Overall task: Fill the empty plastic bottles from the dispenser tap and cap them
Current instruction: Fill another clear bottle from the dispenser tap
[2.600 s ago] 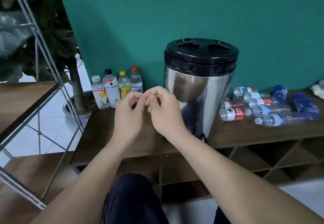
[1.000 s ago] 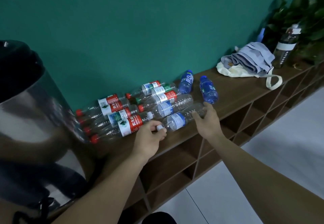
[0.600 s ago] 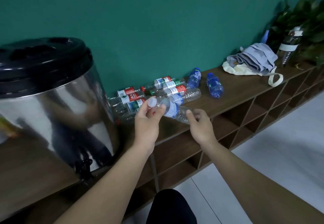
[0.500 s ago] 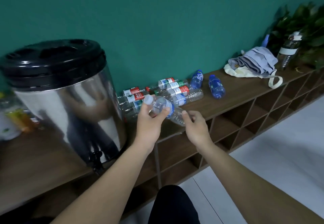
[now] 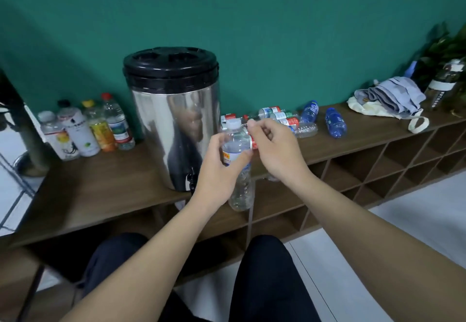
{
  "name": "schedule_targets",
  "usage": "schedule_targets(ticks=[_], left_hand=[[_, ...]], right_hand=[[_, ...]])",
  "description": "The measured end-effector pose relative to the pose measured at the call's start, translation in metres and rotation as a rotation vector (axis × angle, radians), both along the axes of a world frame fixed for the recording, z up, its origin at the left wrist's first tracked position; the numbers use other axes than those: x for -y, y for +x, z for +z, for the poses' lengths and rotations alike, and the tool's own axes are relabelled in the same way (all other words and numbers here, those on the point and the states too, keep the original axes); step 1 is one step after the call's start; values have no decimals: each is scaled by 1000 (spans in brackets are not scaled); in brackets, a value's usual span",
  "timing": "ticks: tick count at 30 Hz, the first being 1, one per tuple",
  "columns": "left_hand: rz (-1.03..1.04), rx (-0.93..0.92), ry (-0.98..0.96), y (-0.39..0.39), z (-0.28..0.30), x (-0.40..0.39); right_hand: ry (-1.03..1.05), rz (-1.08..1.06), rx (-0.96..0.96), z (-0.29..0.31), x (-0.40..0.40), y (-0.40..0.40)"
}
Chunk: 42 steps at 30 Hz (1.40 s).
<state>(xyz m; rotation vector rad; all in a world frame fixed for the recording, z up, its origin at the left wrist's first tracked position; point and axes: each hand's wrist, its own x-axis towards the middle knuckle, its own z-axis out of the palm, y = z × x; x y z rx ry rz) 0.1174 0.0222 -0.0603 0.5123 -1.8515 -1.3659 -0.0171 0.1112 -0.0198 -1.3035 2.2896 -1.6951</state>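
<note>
My left hand (image 5: pixel 216 170) grips an empty clear bottle (image 5: pixel 239 183) upright around its labelled middle, in front of the steel dispenser (image 5: pixel 174 119). The bottle's white cap (image 5: pixel 235 123) is on. My right hand (image 5: pixel 274 150) hovers just right of the cap with fingers curled and fingertips pinched together, holding nothing that I can see. The black tap (image 5: pixel 189 180) sits low on the dispenser's front, left of the bottle. Several empty bottles (image 5: pixel 285 117) lie on the wooden shelf (image 5: pixel 100 190) behind my right hand.
Several upright bottles (image 5: pixel 85 132) with liquid stand left of the dispenser. Two blue bottles (image 5: pixel 334 122) lie further right. A folded grey cloth on a cream bag (image 5: pixel 388 99), a dark flask (image 5: pixel 442 87) and a plant are at the far right. Open cubbies run under the shelf.
I lifted one clear bottle off the pile and turned it upright in my left hand near the tap. My right hand let go of its base and rose to the cap. The view swung left.
</note>
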Motion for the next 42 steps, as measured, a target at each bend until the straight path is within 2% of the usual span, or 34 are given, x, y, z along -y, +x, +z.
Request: schedule_targets(ticks=[3, 8, 15, 20, 23, 25, 31, 35, 39, 42], left_hand=[[2, 34, -51, 20, -6, -5], [97, 51, -172, 41, -19, -10], [136, 170, -146, 56, -31, -11], [-95, 106, 3, 68, -36, -1], [-166, 110, 43, 72, -43, 8], [-177, 120, 43, 72, -47, 9], [-110, 237, -47, 73, -51, 9], [-169, 262, -41, 76, -65, 13], [-260, 214, 47, 80, -84, 21], [-259, 221, 96, 81, -101, 24]], right_hand=[[10, 52, -123, 18, 4, 19], [183, -2, -346, 30, 12, 33], [278, 91, -326, 34, 20, 36], [388, 397, -358, 37, 9, 29], [440, 556, -414, 39, 3, 22], [451, 544, -446, 35, 4, 19], [445, 316, -445, 20, 12, 15], [494, 454, -408, 16, 5, 14], [552, 593, -376, 2, -3, 8], [526, 602, -271, -21, 0, 2]])
